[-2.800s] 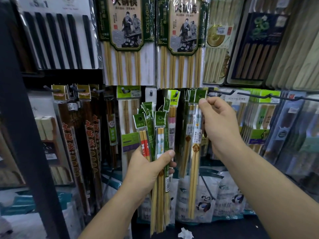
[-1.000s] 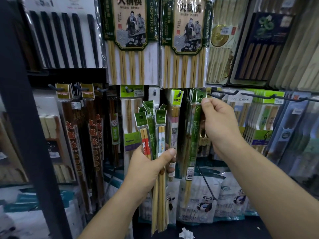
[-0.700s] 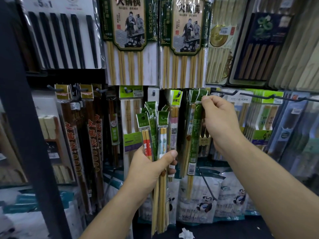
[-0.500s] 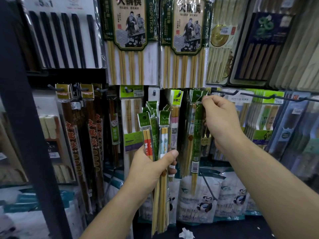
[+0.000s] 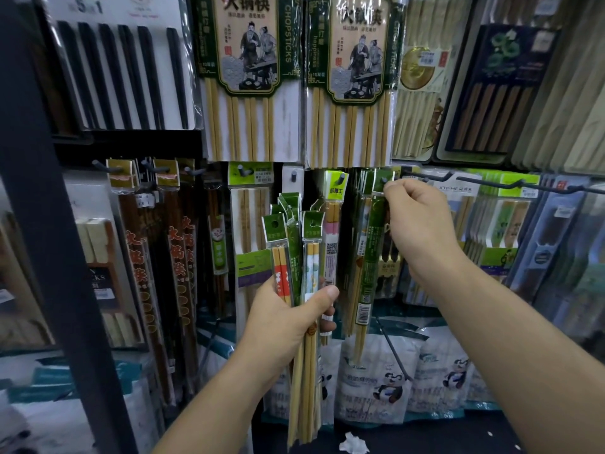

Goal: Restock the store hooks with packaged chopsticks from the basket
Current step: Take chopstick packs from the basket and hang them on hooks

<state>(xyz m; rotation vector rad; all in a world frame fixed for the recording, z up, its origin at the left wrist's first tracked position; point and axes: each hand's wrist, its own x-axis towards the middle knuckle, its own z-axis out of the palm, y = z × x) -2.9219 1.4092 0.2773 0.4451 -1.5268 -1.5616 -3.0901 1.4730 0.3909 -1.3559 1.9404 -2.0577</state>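
1. Just above the right grip (image 5: 422, 224), in the head view, a short hook (image 5: 385, 180) pokes out of the display. The grip's curled fingers pinch the green header of a chopstick pack (image 5: 371, 253), which hangs straight down, below and left of the knuckles. I cannot tell whether the header hole is already over the hook tip, because thumb and card hide it.
2. Lower and further left, the left grip (image 5: 288, 319) is clamped round a bundle of packs (image 5: 296, 244). Their green headers fan out above the thumb and the stick ends trail below the wrist. The basket is out of view.
3. Risk at the right grip: letting go before the hole is seated would likely drop the pack to the floor. The card looks floppy and could skid past the tip.
4. Risk behind that grip: the hung packs (image 5: 359, 211) crowd the same hook. A hard push could bend their headers or nudge one off.
5. Risk at the left grip: the fan looks loose, and with attention on the hook a slim pack may slide out downward.
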